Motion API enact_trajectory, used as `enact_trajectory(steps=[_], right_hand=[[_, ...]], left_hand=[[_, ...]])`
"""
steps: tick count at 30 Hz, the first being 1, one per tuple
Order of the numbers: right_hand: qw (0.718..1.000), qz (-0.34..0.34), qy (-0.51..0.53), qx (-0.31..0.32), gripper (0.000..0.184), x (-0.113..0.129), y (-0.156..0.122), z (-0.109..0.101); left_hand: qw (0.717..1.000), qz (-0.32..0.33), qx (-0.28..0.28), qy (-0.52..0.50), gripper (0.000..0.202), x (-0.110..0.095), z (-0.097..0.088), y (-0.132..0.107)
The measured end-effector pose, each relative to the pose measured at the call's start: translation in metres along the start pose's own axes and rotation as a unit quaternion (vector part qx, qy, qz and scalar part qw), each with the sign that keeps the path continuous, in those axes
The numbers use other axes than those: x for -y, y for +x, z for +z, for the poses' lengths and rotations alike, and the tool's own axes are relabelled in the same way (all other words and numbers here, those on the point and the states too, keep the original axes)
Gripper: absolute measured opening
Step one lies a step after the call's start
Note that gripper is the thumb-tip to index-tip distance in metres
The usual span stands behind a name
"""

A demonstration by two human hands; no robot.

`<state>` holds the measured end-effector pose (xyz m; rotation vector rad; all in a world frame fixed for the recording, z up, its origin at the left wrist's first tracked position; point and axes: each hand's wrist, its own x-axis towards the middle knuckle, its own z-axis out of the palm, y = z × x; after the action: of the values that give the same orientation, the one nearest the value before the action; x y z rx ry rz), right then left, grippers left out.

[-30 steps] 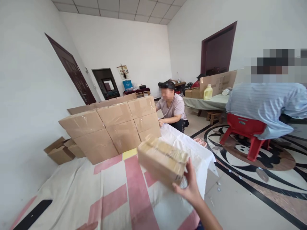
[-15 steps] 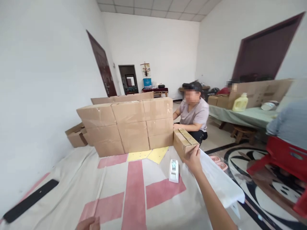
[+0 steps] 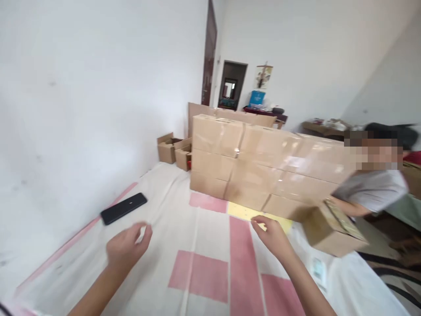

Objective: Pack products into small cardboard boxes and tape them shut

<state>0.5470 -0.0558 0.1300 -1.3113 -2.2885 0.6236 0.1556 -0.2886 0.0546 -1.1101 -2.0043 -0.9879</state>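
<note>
My left hand [image 3: 126, 246] hovers over the white and pink cloth [image 3: 204, 272], fingers loosely curled with nothing in them. My right hand [image 3: 271, 232] is stretched forward above the cloth near a yellow patch [image 3: 245, 211], holding nothing, fingers loosely apart. A small taped cardboard box [image 3: 332, 228] lies to the right of it, apart from my hand, beside the arm of a person [image 3: 375, 188] crouching at the table's far right. A wall of stacked taped cardboard boxes [image 3: 263, 164] stands behind.
A black phone [image 3: 123, 208] lies on the cloth near the left wall. A white tape dispenser [image 3: 318, 271] sits low right, blurred. Open cartons [image 3: 173, 149] stand on the floor by the wall. A dark door and a small table are at the back.
My right hand has let go of the small box, which now lies at the right by the other person. The view swung left; my left hand has come up into view.
</note>
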Motion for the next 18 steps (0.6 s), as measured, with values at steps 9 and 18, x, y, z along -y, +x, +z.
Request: enact_trajectory(steps=[9, 18], right_hand=[[0.955, -0.153, 0.239, 0.081, 0.042, 0.187, 0.187, 0.232], [0.959, -0.091, 0.266, 0.039, 0.059, 0.278, 0.368, 0.364]], left_hand=[[0.966, -0.237, 0.102, -0.016, 0.089, 0.077, 0.199, 0.163], [0.896, -0.411, 0.065, -0.155, 0.093, 0.106, 0.383, 0.259]])
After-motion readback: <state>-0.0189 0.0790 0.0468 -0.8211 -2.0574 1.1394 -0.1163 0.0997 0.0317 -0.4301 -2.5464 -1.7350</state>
